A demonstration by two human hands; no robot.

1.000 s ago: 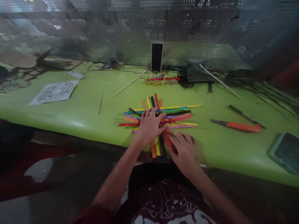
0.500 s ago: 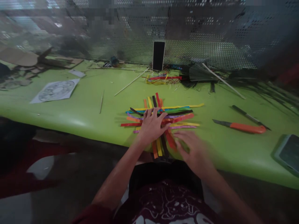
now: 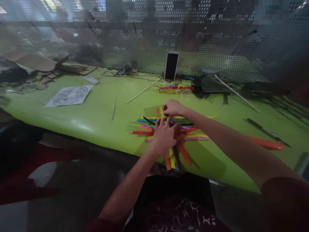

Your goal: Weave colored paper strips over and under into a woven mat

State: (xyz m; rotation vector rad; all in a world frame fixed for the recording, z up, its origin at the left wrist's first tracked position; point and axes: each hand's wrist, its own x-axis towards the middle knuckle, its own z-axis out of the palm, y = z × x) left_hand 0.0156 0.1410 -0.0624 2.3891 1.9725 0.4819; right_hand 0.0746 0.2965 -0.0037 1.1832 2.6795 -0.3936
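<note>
Left hand (image 3: 166, 135) lies flat with the fingers spread on the crossing of the coloured paper strips (image 3: 195, 137). These sit near the front edge of the green counter (image 3: 96, 119), and some ends reach over the edge. Right hand (image 3: 173, 107) is just behind, at the far ends of the strips, with fingers curled down; whether it pinches a strip I cannot tell. To the right lies an orange-handled knife (image 3: 267, 143), partly hidden by the right arm. Further left is a printed sheet (image 3: 70, 95). At the back a dark phone (image 3: 171, 66) stands upright against the perforated wall (image 3: 217, 61).
</note>
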